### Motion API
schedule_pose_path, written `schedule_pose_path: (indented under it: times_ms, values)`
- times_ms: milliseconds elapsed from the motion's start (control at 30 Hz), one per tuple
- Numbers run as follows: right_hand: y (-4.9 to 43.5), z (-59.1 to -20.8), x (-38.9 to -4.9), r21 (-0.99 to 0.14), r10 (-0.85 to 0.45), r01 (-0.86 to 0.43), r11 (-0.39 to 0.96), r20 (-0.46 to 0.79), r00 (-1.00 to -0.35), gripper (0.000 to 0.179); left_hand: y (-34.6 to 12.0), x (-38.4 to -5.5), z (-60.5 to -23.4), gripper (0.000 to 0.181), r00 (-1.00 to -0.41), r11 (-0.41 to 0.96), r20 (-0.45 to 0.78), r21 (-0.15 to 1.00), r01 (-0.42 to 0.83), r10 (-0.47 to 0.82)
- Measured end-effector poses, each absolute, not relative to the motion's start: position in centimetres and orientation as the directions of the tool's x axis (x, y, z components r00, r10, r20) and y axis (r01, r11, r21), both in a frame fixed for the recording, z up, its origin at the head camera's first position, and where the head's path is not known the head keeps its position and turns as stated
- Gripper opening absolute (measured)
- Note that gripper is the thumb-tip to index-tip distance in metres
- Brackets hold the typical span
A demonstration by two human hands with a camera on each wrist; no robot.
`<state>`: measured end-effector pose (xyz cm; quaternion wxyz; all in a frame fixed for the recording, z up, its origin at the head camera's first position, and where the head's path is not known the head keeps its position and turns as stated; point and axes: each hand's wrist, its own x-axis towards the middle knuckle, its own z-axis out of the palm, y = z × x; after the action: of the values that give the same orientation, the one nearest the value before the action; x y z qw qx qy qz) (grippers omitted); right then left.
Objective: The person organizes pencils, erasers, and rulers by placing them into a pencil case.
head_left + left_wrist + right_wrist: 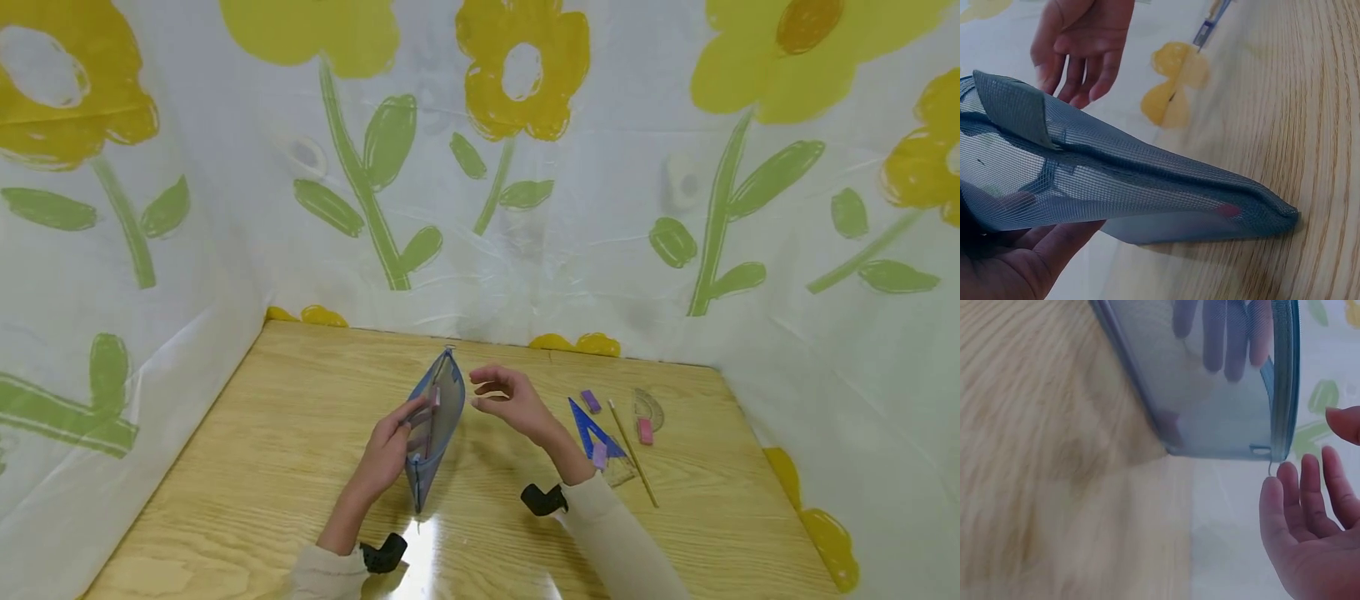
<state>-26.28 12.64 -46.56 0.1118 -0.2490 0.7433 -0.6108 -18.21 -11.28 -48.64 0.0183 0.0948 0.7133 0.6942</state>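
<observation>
My left hand [386, 454] grips a blue-grey mesh zip pouch [452, 408] by its left side, fingers spread behind the mesh in the right wrist view. The pouch stands on its long edge above the table, mouth unzipped and facing up. Inside shows a thin dark-red stick-like item [430, 433], and a small pinkish patch [1229, 210] shows through the mesh at the low corner. Just right of the mouth, my right hand [517, 404] hovers with fingers loosely bent and nothing in them. Its fingertips are close to the zip end in the right wrist view.
Right of my right hand lie a blue set square [581, 421], a pencil [632, 454], a clear protractor [649, 408], a purple eraser [591, 402], a pink eraser [645, 431] and a lilac eraser [600, 455]. Flowered cloth [585, 233] walls the wooden table [247, 467].
</observation>
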Motion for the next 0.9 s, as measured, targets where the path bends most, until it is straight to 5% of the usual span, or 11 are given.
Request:
schedule_pose_path:
  times_ms: [900]
  values:
    - [20.0,-48.8,-20.9,-0.937,-0.475,-0.233,0.261,0.085,-0.876,0.037,-11.3,-18.0,-48.6,0.051,-0.98,0.098,0.102,0.988,0.121,0.173]
